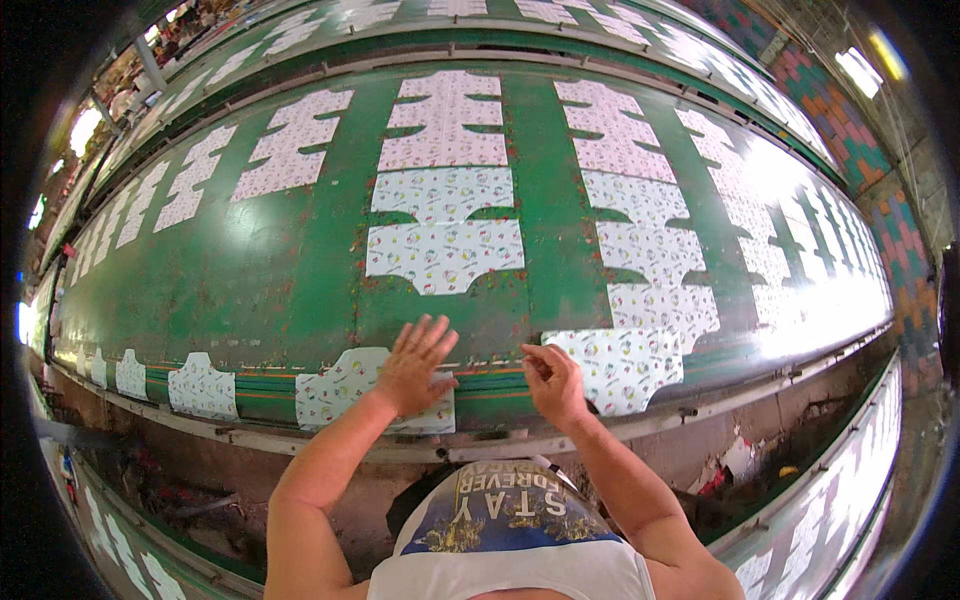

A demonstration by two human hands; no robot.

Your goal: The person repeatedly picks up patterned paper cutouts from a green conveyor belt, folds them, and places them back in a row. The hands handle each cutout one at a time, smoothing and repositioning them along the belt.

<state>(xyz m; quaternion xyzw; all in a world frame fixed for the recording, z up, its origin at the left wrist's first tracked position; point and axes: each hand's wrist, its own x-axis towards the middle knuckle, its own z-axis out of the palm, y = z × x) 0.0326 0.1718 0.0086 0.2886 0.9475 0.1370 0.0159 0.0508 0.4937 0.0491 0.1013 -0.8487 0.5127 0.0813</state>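
Note:
My left hand (415, 366) lies flat with its fingers stretched out, over the right part of a white printed cloth panel (340, 385) at the near edge of the green table. My right hand (556, 384) is closed, thumb and fingers drawn together, at the left edge of another white printed panel (630, 368). Whether its fingers pinch that cloth or something small is hidden. Ahead of both hands, a column of white panels (445, 250) with curved cutouts lies flat, with pinkish panels (443, 140) beyond.
The long green table (290, 300) carries several more columns of printed panels to left and right. A metal rail (500, 447) runs along its near side. Behind stands another table (400, 30) with panels. Scraps (738, 457) lie low at the right.

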